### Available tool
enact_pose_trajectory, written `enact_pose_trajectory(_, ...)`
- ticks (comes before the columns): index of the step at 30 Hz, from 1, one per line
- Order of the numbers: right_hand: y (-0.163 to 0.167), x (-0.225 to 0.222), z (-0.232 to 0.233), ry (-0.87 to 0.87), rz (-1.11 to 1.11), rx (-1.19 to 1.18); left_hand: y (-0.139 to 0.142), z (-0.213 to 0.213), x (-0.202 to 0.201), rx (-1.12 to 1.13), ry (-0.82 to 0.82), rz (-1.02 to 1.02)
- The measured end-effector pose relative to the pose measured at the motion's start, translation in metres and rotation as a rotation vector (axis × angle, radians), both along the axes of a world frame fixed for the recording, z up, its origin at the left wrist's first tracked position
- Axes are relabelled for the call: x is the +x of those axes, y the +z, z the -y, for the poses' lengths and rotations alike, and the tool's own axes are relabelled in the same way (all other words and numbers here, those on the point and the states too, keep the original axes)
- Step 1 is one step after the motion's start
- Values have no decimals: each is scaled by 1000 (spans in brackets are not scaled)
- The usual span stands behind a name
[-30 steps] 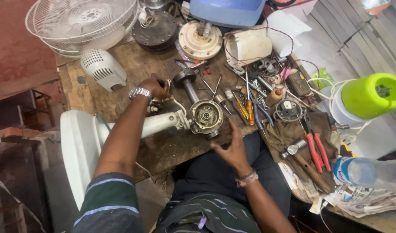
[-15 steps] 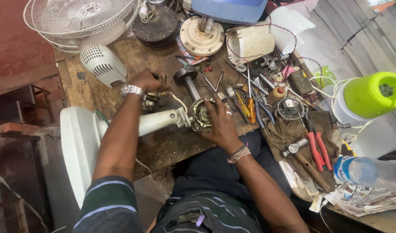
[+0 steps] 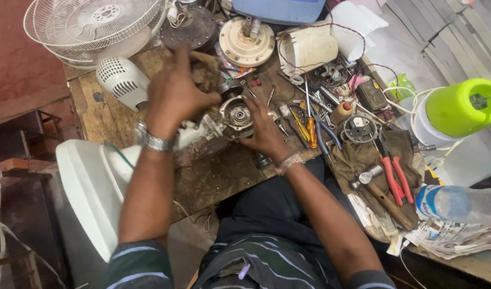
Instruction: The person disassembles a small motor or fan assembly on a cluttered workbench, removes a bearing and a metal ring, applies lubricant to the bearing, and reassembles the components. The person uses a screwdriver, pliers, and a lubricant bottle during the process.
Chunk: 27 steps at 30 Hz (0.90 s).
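From above the bench, the fan motor (image 3: 236, 115) sits at the front middle of the worn wooden workbench (image 3: 213, 176), lifted a little off the boards between both hands. It is a round metal housing, dull grey and grimy, open-faced toward the camera, with a ringed centre and a small hub showing in the middle. Behind it a white plastic neck (image 3: 194, 134) runs down-left toward the broad white fan base (image 3: 90, 187), which hangs off the bench edge.

The right hand (image 3: 264, 131) is wrapped around the motor's right side, fingers curled on the rim, thumb on the near edge. The left hand (image 3: 173, 96) is raised above the neck and blurred; its fingers look curled, with the thumb reaching toward the motor, but whether it actually grips anything I cannot tell. A metal wristwatch (image 3: 153, 142) rides on that wrist.

Around it lies clutter: a white rear motor cover (image 3: 122, 80) to the left, wire fan guards (image 3: 95, 24) at the back corner, screwdrivers with orange handles (image 3: 308, 128) just right of the motor, and red-handled pliers (image 3: 394, 179) and a hammer (image 3: 376, 187) on a brown cloth further right.
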State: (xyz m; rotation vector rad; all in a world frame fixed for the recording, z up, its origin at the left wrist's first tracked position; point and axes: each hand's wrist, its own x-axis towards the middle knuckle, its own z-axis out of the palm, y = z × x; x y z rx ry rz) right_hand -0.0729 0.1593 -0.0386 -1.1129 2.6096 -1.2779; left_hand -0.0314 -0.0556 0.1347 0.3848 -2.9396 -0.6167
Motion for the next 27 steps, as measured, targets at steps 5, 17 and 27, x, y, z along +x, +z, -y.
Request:
enact_pose_trajectory(5, 2, 2, -7, -45, -173, 98, -11, -53, 7, -36, -96, -24)
enact_pose_trajectory(17, 65, 10, -83, 6, 1019, -699, -39, -104, 21, -229, -607, -285)
enact_pose_trajectory(27, 61, 25, -81, -140, 1155, -884, -37, -64, 45, 38, -400, 76)
